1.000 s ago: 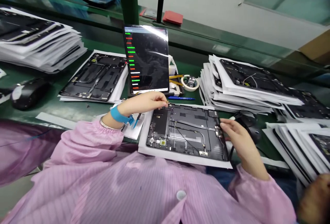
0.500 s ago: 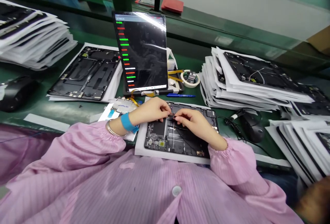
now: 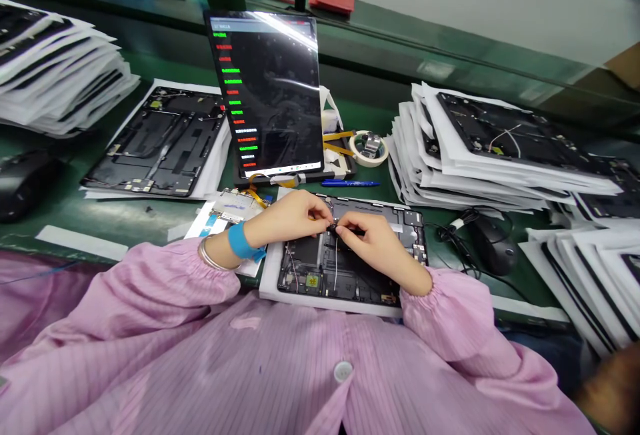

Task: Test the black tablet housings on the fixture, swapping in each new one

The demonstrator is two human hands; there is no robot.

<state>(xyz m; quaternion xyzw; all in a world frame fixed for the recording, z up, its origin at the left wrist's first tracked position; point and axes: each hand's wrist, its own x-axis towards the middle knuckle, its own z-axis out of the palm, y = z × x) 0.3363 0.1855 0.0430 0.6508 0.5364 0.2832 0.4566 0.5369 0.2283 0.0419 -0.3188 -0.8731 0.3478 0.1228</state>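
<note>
Working close together, the left hand and the right hand meet over an open tablet housing, which lies on a white sheet at the near middle of the bench. Both have fingertips at a small dark part; whether each is closed on it, I cannot tell. The step seems fine handling, so the next move calls for steadiness beside the white cable.

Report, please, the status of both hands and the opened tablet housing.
Left hand, right hand: fingertips nearly together at small dark part, hold unclear. Opened tablet housing: flat on white sheet. Hands hide some of interior.
</note>
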